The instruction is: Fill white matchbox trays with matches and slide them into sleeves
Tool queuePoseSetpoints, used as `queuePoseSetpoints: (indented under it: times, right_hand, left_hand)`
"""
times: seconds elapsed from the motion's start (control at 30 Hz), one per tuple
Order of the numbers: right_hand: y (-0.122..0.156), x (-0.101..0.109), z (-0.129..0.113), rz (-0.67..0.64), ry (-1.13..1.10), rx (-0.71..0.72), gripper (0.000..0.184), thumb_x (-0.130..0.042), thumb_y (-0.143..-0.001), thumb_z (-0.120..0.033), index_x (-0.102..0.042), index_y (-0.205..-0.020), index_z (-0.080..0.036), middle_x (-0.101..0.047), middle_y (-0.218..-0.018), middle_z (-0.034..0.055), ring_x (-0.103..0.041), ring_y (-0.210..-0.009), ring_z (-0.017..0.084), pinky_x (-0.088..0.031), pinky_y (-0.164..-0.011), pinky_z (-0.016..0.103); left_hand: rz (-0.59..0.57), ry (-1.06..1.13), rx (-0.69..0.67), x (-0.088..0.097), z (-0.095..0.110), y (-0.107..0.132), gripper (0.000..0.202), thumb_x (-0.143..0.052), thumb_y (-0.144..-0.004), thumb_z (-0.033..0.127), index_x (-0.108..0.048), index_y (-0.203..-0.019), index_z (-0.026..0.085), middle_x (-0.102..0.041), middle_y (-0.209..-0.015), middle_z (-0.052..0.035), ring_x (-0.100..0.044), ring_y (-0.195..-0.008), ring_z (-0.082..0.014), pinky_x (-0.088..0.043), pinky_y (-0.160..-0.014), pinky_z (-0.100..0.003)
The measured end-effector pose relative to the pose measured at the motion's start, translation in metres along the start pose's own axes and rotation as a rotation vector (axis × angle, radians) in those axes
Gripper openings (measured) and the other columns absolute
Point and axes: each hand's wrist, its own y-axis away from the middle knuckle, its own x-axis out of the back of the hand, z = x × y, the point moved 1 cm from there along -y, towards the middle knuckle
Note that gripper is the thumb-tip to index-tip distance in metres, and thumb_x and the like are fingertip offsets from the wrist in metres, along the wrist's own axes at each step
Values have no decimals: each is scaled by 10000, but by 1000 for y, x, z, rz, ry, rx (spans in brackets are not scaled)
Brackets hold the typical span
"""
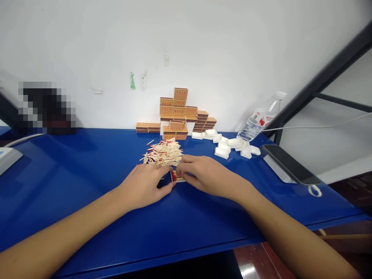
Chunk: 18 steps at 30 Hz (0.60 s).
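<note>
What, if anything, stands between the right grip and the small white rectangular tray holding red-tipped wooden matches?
Nothing visible: the right grip is right at the white tray, over its right end. The left grip brackets the opposite end. The heap of loose wooden matches lies beyond the tray, not between.

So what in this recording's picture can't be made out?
All in the head view:
Matchbox tray, right end: covered by the grip of the right hand.
Whether that hand pinches a match: its own fingers hide it.
Match pile, exact count: the sticks overlap.
Bottle label, small print: too small and blurred.
Dark object, identity: pixelated.
White device, full shape: cut off by the left edge.
</note>
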Motion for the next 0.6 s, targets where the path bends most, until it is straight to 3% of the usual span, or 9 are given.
queuePoseSetpoints:
  times: [0.23,0.37,0.47,0.6]
  right_hand:
    - [0,0,-1,15,-15,-4,113,-560,-1019,-146,-663,-980,-172,-651,-1004,58,-606,-823,163,-400,-703,289]
    - [0,2,1,88,-15,-36,106,-580,-1007,-152,-678,-974,-173,-640,-961,44,-569,-760,146,-377,-667,281]
    - [0,7,7,176,-44,-73,125,-612,-1030,-266,-700,-1025,-177,-634,-978,50,-571,-785,152,-391,-683,279]
    - [1,13,19,198,-159,-97,255,-665,-1011,-420,-709,-1095,-184,-651,-976,45,-587,-826,160,-428,-733,285]
  left_hand:
    - [19,3,-17,-1,0,0,317,-567,-983,472,-717,-1077,209,-708,-770,-35,-628,-629,-201,-381,-568,-317]
    - [26,31,-11,-1,-1,0,302,-579,-972,459,-720,-1058,206,-678,-723,-20,-604,-610,-190,-364,-566,-310]
    - [48,81,-4,2,-2,-1,263,-602,-948,426,-725,-1045,214,-636,-669,9,-556,-564,-160,-344,-561,-294]
    - [115,168,11,6,-7,-3,255,-604,-940,415,-733,-1048,224,-607,-635,30,-530,-548,-138,-348,-572,-279]
